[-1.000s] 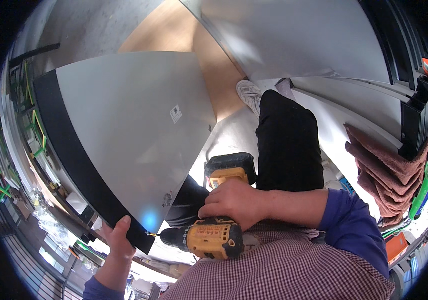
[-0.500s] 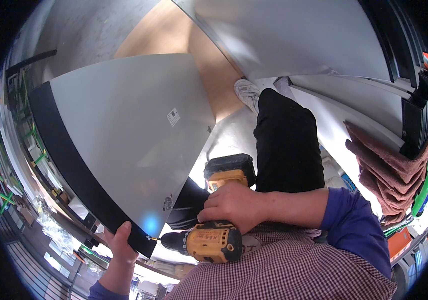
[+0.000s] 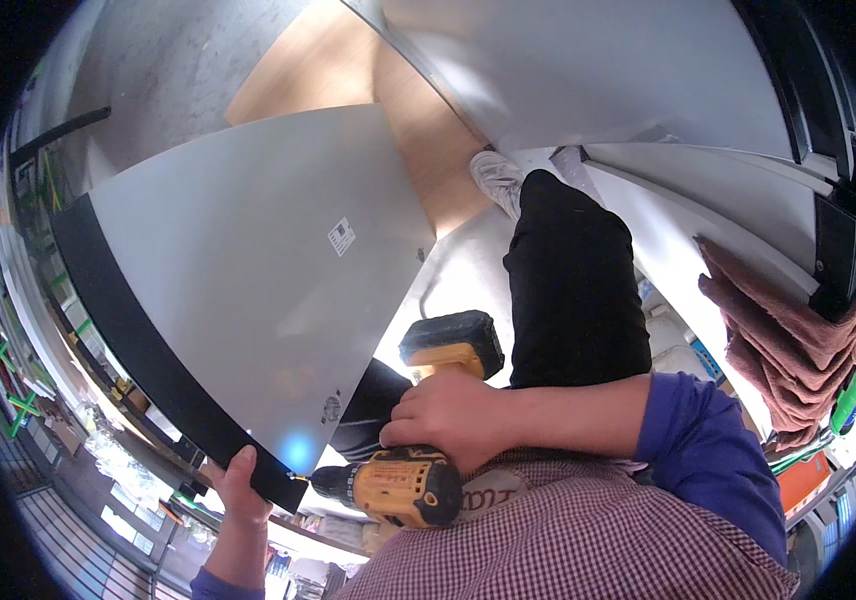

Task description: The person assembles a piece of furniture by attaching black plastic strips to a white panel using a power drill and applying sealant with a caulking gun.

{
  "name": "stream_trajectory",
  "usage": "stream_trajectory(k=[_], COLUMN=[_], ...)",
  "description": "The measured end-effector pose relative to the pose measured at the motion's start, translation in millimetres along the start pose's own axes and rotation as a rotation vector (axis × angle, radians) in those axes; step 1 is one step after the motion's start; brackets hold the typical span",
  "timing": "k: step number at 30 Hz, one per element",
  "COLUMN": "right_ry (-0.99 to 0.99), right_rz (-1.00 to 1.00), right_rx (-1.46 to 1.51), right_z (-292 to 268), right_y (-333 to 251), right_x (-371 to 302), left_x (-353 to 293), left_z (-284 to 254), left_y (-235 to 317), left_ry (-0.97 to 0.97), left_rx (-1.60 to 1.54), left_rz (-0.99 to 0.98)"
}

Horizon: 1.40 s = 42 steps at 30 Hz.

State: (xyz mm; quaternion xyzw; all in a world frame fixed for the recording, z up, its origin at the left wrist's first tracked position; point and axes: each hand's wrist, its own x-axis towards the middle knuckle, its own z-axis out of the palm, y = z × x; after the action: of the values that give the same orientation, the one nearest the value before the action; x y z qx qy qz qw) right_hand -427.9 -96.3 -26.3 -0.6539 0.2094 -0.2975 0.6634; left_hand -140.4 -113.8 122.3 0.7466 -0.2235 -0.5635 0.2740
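Observation:
My right hand (image 3: pixel 453 412) is wrapped round the handle of a yellow and black cordless drill (image 3: pixel 400 487). The drill lies sideways, its battery pointing away from me and its bit touching or nearly touching the lower end of a black edge strip (image 3: pixel 143 325). That strip runs along the left side of a large light grey panel (image 3: pixel 248 240), which stands tilted in front of me. My left hand (image 3: pixel 238 490) grips the strip near the same corner, thumb on its face and the other fingers hidden behind. A blue-white light spot shines on the panel beside the bit.
Another grey panel (image 3: pixel 588 75) stands at the upper right, with black-ended panels below it. A brown cloth (image 3: pixel 783 345) hangs at the right. A wood-coloured board (image 3: pixel 418 150) lies beyond the near panel. Shelving with green parts and clear plastic wrap (image 3: pixel 113 460) is at the left.
The drill and my right hand have shifted slightly left. My left hand keeps its grip on the strip, and the view has moved a little.

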Motion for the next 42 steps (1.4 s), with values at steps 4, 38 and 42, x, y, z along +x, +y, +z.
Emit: stream_trajectory(k=[4,38,42], right_ry=[-0.005,-0.059,-0.063], right_rz=[-0.01,0.024,0.023], right_rx=[-0.019,-0.016,-0.018], right_z=[5.2,6.6,6.8], right_y=[-0.4,0.0,0.3], right_x=[7.9,17.8,18.4], left_x=[5.5,10.0,10.4], left_z=[-11.7,-16.4,-20.2], left_y=[-2.2,-1.2,-2.9], left_ry=[0.025,-0.016,-0.015], left_rx=[0.016,-0.005,-0.004], left_rz=[-0.01,-0.005,-0.001])
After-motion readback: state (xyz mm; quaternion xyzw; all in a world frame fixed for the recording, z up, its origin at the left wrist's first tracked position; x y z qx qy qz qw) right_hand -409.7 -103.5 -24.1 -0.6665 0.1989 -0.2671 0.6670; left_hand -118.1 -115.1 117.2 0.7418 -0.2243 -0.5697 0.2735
